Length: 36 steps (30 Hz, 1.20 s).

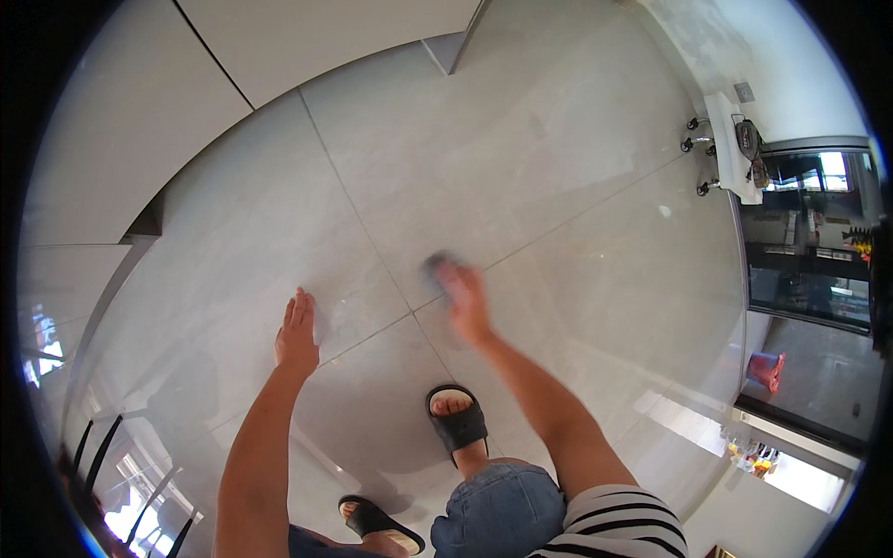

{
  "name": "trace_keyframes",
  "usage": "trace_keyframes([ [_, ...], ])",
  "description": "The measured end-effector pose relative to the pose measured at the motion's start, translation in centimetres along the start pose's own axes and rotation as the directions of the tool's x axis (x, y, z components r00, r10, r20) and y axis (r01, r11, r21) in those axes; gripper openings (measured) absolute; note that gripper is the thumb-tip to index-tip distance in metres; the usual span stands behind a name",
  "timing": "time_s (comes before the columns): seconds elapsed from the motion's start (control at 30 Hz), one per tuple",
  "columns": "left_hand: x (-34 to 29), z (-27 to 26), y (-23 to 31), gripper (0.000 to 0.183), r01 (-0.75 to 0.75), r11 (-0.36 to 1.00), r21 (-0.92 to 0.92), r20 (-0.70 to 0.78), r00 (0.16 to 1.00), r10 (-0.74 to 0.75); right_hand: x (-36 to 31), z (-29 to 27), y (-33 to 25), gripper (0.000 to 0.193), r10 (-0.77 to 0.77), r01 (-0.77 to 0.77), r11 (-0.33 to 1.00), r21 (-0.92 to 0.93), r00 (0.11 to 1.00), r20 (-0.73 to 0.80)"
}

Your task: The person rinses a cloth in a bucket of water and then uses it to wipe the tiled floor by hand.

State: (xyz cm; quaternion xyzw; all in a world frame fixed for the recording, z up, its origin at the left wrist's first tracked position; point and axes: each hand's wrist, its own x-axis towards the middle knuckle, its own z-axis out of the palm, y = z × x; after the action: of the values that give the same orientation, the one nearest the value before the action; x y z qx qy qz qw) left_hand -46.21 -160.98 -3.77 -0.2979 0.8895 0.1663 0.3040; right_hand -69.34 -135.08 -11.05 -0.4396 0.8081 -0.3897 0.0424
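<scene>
My left hand point(298, 333) is stretched out over the pale tiled floor point(558, 177), its fingers extended and nothing in it. Further right, my right hand point(463, 298) is smeared by motion near the crossing of the tile joints. A small dark grey thing point(441, 264), too blurred to name, shows at its fingertips against the floor. My feet, in black slide sandals point(458, 423), stand below the hands, and a bent knee in denim rises between my arms.
Pale cabinets point(121, 121) run along the upper left, with a bracket-like foot point(445, 51) near the top. At the far right stand a white wheeled unit point(726, 149), a dark glass door point(805, 251) and a red stool-like object point(765, 371). Thin black legs point(98, 460) show at lower left.
</scene>
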Motion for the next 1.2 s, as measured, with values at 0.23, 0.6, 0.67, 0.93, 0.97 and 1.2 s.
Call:
trace_keyframes([
  [0.23,0.8,0.0,0.7,0.1,-0.022,0.988,0.155,0.055,0.998,0.014,6.2,-1.3,5.2,0.068,0.344,-0.382,0.907,-0.175,0.914,-0.215],
  [0.6,-0.7,1.0,-5.0,0.088,-0.14,0.97,-0.199,-0.106,0.987,0.12,-3.3,8.7,-12.2,0.036,-0.14,-0.139,0.907,0.397,0.791,0.596],
  [0.67,-3.5,1.9,-6.4,0.09,-0.037,0.976,-0.215,-0.112,0.994,0.013,0.8,7.3,-10.7,0.053,-0.03,-0.098,0.959,0.267,0.898,0.44],
  [0.93,-8.7,5.3,-9.0,0.122,0.132,0.99,-0.038,0.057,0.99,-0.13,4.8,10.8,-11.9,0.069,-0.033,-0.011,0.997,0.079,0.845,0.534],
  [0.97,-9.5,6.0,-9.7,0.125,0.172,0.985,-0.005,0.067,0.983,-0.171,2.0,11.2,-15.1,0.071,-0.015,-0.055,0.995,0.08,0.726,0.687],
  [1.2,-8.7,6.0,-11.6,0.126,-0.008,0.991,0.137,-0.006,1.0,0.009,0.8,11.4,-13.9,0.068,-0.243,0.115,0.964,0.241,0.755,0.61],
])
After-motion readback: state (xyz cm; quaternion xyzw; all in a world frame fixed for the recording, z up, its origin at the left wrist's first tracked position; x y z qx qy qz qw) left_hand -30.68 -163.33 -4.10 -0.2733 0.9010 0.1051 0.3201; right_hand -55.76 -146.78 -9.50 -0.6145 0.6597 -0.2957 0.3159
